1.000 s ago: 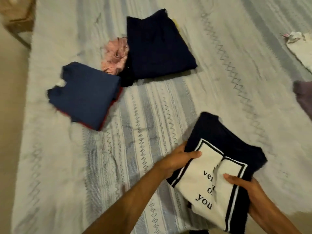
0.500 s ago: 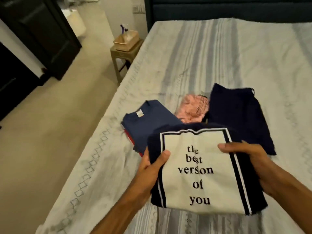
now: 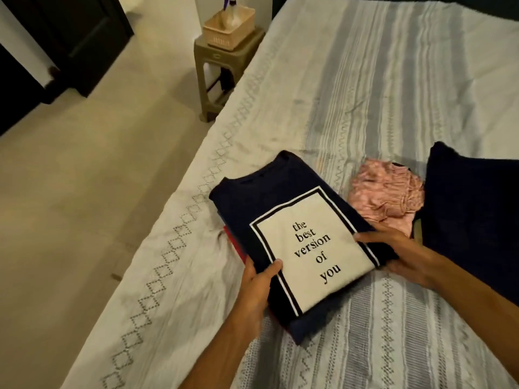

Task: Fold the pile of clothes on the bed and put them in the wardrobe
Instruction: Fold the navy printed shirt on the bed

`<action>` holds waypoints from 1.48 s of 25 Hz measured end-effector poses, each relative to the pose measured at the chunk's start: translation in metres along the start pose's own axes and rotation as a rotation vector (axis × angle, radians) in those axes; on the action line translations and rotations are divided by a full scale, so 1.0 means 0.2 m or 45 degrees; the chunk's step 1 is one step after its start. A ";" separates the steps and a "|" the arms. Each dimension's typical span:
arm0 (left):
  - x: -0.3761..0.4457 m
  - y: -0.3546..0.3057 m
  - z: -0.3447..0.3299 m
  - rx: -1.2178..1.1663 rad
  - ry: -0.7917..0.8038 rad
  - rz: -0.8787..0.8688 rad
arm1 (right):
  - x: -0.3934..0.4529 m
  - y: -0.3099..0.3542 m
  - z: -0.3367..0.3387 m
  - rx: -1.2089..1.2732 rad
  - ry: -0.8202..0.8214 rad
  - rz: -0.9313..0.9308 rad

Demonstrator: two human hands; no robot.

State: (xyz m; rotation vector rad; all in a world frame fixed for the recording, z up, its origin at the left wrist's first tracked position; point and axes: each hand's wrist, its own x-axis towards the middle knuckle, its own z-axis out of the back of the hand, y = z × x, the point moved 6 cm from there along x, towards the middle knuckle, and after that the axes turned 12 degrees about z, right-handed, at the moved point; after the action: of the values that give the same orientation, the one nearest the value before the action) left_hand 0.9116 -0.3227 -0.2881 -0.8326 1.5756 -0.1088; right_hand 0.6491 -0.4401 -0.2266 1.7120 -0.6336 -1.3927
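Near the bed's left edge, the folded T-shirt rests on a stack, gripped at its sides by left hand and right hand, long axis running away from them

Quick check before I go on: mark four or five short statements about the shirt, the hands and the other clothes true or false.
1. Both hands grip the printed shirt: left hand, right hand. True.
2. The shirt lies on the bare floor. False: it sits on folded clothes on the bed.
3. The pink garment is neatly folded. False: it is crumpled.
4. A basket stands on the bedside stool. True.
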 end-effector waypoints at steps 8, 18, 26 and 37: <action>-0.02 0.05 0.01 0.048 0.056 0.034 | -0.23 -0.40 -0.14 0.663 -0.423 -0.056; -0.09 0.24 -0.07 0.014 0.021 0.015 | -0.15 -0.58 -0.03 0.692 -0.558 -0.094; -0.25 0.36 -0.08 0.138 0.002 0.000 | -0.37 -0.73 -0.03 0.658 -0.512 -0.142; -0.51 1.18 -0.64 0.710 0.000 0.153 | -1.20 -1.19 0.57 0.556 -0.628 -0.224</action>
State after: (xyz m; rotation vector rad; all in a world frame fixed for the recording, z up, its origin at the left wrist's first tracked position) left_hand 0.6884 -0.1425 -0.3005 -0.3005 1.4851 -0.4385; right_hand 0.4508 -0.1524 -0.3009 1.7892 -1.1497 -1.9358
